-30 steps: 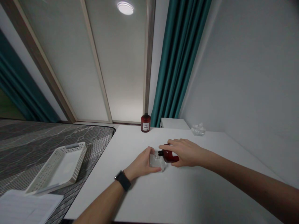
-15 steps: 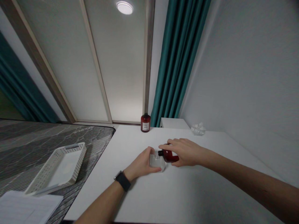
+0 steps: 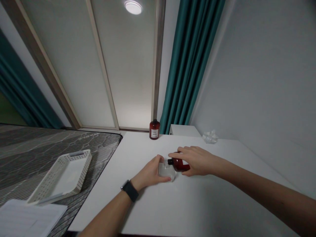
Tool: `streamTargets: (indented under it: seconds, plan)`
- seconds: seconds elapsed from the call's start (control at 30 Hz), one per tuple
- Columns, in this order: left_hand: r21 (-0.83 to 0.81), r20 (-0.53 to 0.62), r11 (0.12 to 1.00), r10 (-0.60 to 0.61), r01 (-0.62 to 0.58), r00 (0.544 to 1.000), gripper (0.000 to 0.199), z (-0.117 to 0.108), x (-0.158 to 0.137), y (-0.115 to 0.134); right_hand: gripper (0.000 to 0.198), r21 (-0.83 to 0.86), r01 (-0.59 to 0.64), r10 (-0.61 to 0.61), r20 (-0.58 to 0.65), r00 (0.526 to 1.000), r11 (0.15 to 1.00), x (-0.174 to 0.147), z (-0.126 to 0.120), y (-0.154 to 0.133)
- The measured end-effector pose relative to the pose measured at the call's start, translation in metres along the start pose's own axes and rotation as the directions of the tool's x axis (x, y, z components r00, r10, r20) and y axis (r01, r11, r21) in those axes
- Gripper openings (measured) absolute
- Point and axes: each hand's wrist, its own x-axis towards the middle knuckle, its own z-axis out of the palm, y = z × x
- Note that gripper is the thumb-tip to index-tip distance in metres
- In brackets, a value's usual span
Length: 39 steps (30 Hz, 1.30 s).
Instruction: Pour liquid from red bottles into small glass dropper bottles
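Nothing has visibly moved since the earlier frame: the right hand (image 3: pixel 199 160) grips a dark-red bottle (image 3: pixel 178 164) sideways, neck pointing left at the clear container (image 3: pixel 166 171) the left hand (image 3: pixel 149 172) grasps.

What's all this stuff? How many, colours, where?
Table: 1, white, middle
Upright bottle: 1, red, table's far edge
Tilted bottle: 1, red, right hand
Container: 1, clear, left hand
Lumpy object: 1, clear, table's far right
Basket: 1, white, left
Papers: uncounted, white, left
Marbled surface: 1, grey, left
Curtains: 2, teal, left, back
Frosted panels: 2, pale, back
Box: 1, white, back
Round light: 1, white, top
Wall: 1, pale, right
Watch: 1, black, left arm
Hands: 2, bare, middle
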Motion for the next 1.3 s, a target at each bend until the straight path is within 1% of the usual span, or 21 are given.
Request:
streamTargets:
  seconds: [0.2,0.37,0.53,0.8,1.17,1.3]
  plan:
    - [-0.005,-0.011,1.000,0.010,-0.010,1.000,0.056,0.0006,-0.0004,-0.0019,0.063,0.001,0.003,-0.003,0.008,1.000,1.000,0.0009,-0.0009,0.0001]
    - [0.001,0.003,1.000,-0.003,0.003,1.000,0.057,0.0001,-0.0004,-0.0027,0.063,-0.014,0.009,-0.009,0.001,1.000,1.000,0.0017,-0.0004,0.0001]
    - [-0.005,0.004,1.000,0.011,-0.011,1.000,0.059,-0.0001,-0.0010,-0.0041,0.063,-0.008,0.014,-0.014,0.012,1.000,1.000,0.0020,-0.0015,0.0005]
    - [-0.011,-0.002,1.000,-0.001,0.001,1.000,0.058,-0.0005,-0.0016,-0.0022,0.064,0.004,0.027,-0.027,0.021,0.999,1.000,0.0034,-0.0001,0.0033]
    - [-0.013,-0.016,1.000,0.004,-0.004,1.000,0.059,-0.0003,-0.0012,-0.0033,0.067,0.002,0.013,-0.013,0.047,0.999,1.000,0.0056,-0.0033,0.0017]
    - [-0.012,-0.009,1.000,0.002,-0.002,1.000,0.058,-0.0009,-0.0010,-0.0022,0.067,0.006,0.012,-0.013,0.038,0.999,1.000,0.0063,-0.0024,0.0022]
